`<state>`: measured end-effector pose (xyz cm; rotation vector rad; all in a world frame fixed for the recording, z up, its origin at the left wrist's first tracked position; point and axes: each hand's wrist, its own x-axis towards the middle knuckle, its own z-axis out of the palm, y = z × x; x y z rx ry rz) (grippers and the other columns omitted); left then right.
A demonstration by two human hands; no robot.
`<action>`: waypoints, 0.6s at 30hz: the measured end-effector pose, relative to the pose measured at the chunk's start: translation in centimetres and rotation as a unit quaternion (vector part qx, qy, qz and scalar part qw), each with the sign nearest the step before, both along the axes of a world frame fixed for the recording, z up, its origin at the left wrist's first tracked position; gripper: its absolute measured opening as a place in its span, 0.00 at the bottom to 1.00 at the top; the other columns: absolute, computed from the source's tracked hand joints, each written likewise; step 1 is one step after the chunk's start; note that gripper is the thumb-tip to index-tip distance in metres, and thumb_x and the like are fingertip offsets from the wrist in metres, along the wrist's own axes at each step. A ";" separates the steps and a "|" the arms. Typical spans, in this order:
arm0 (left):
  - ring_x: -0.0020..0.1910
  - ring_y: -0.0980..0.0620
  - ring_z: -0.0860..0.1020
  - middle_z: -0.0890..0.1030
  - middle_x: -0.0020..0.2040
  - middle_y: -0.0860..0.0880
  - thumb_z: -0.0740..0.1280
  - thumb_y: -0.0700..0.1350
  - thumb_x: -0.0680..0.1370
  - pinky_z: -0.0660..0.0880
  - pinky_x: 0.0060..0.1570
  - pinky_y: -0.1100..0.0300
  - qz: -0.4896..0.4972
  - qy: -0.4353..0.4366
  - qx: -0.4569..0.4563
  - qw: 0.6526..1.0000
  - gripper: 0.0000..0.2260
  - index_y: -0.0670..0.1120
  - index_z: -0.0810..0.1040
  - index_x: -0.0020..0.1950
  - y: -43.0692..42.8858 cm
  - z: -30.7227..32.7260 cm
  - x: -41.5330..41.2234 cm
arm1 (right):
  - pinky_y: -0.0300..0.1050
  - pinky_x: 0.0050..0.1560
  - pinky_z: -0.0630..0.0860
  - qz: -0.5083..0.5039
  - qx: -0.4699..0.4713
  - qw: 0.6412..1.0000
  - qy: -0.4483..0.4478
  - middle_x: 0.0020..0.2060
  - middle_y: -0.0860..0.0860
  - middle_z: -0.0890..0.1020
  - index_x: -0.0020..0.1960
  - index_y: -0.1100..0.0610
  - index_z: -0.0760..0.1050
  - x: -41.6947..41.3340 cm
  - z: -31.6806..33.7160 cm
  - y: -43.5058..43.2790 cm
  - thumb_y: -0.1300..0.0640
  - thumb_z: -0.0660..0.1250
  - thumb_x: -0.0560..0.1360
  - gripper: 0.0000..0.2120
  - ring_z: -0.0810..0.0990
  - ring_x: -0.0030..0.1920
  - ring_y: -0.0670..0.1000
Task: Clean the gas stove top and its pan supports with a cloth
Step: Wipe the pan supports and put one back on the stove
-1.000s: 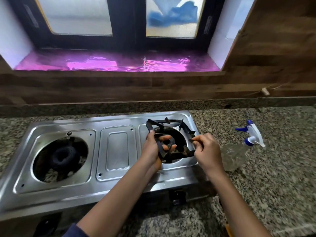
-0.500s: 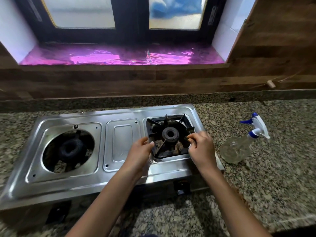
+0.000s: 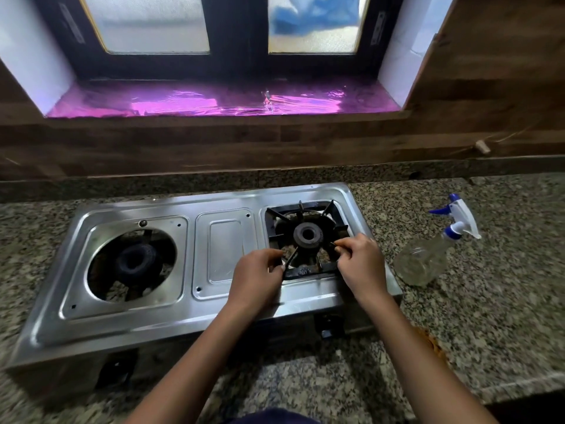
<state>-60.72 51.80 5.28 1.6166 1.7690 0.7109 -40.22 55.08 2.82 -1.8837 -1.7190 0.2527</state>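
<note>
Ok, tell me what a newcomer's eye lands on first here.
Magenta foil glows below the window at top. Below, the left hand and right hand pinch the black pan support over the stove's right burner; a spray bottle lies on the counter beside it.

The gas stove [image 3: 214,313] is a long two-burner unit of brushed steel, set lengthwise on the speckled counter [image 3: 489,301]; its top is shiny, with a flat raised panel [image 3: 224,249] in the middle. On the right a black square pan support [image 3: 305,270] lies level in its recess, prongs pointing in at the round dark right burner [image 3: 307,235]; the left hand [image 3: 256,276] pinches its near left corner; the right hand [image 3: 357,264] pinches a prong on its right side. The left burner [image 3: 134,264] sits dark in a round opening.
</note>
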 end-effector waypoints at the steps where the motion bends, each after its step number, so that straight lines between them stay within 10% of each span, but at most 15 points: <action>1: 0.55 0.52 0.81 0.85 0.54 0.50 0.70 0.42 0.74 0.74 0.57 0.60 -0.002 0.020 0.011 1.000 0.15 0.49 0.82 0.60 -0.1 -0.1 0.0 | 0.39 0.44 0.67 -0.001 -0.004 1.000 0.006 0.44 0.54 0.81 0.52 0.58 0.84 0.0 0.0 0.1 0.65 0.68 0.74 0.10 0.78 0.49 0.55; 11: 0.53 0.43 0.79 0.84 0.52 0.45 0.65 0.44 0.76 0.75 0.49 0.52 -0.070 0.145 0.055 0.985 0.11 0.46 0.81 0.57 -1.3 0.0 0.6 | 0.47 0.52 0.77 0.015 0.010 0.996 0.083 0.47 0.52 0.80 0.57 0.56 0.82 1.0 0.2 -1.9 0.61 0.67 0.76 0.11 0.79 0.51 0.54; 15: 0.62 0.47 0.76 0.78 0.65 0.49 0.65 0.45 0.78 0.72 0.55 0.56 -0.112 0.108 0.086 0.984 0.19 0.47 0.73 0.69 -3.2 -0.1 1.1 | 0.52 0.50 0.80 -0.162 0.108 0.967 0.163 0.53 0.48 0.77 0.59 0.56 0.80 3.6 -1.1 -8.6 0.60 0.63 0.78 0.12 0.76 0.52 0.51; 18: 0.71 0.49 0.69 0.72 0.72 0.50 0.65 0.47 0.78 0.68 0.66 0.55 -0.164 0.134 0.129 0.969 0.22 0.48 0.71 0.72 -4.9 -0.9 1.9 | 0.54 0.56 0.74 -0.281 0.005 0.953 0.113 0.62 0.55 0.74 0.63 0.54 0.75 6.5 -4.4 -13.0 0.57 0.64 0.76 0.15 0.72 0.60 0.57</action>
